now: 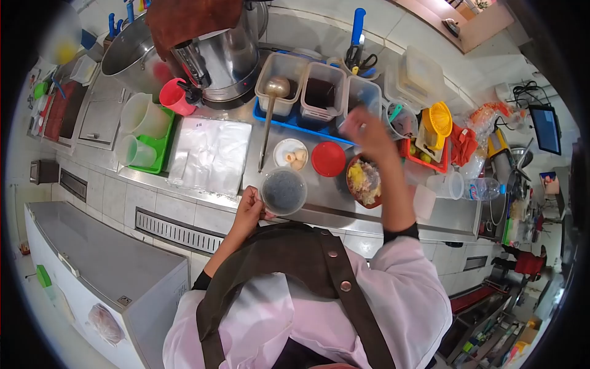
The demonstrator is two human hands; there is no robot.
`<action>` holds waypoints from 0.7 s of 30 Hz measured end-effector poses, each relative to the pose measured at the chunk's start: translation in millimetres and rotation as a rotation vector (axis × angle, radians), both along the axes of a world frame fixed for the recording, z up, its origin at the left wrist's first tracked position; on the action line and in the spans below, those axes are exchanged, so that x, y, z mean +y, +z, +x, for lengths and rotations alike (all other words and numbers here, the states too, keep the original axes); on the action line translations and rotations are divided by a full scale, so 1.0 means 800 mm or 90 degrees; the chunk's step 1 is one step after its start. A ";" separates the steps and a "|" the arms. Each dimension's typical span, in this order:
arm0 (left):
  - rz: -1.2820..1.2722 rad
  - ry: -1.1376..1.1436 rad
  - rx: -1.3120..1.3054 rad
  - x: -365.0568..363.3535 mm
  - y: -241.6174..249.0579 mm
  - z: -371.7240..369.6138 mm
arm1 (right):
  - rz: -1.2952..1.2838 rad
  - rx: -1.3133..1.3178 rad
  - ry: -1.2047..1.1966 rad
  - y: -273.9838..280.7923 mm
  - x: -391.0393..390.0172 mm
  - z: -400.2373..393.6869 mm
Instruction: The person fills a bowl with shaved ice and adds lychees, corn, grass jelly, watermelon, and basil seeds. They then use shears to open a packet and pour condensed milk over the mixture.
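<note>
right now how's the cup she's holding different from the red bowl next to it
The clear cup holds something dark and even; the red bowl holds a yellow and pale mix. The left hand grips the cup; the bowl sits untouched under the raised right hand. Both are round and uncovered.

The left hand (249, 212) holds a clear cup (283, 191) of dark stuff at the edge of the counter (319, 203). The right hand (367, 132) is up above a bowl (364, 182) of food, blurry. A red lid (328, 158) lies near the bowl
</note>
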State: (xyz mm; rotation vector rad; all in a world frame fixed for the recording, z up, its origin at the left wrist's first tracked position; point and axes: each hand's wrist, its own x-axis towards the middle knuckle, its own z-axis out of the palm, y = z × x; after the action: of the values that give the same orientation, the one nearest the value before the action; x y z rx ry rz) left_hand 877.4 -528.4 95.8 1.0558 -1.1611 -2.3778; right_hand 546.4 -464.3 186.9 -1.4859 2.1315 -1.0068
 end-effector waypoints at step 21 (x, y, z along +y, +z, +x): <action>-0.107 -0.144 0.049 0.035 -0.089 -0.072 | 0.285 0.055 -0.237 -0.087 0.044 0.085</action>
State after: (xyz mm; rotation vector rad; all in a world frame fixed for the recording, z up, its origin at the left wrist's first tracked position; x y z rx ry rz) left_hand 819.6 -500.3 24.4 0.8092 -1.4916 -2.4088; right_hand 614.4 -429.0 117.1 -0.9587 2.5407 -0.5177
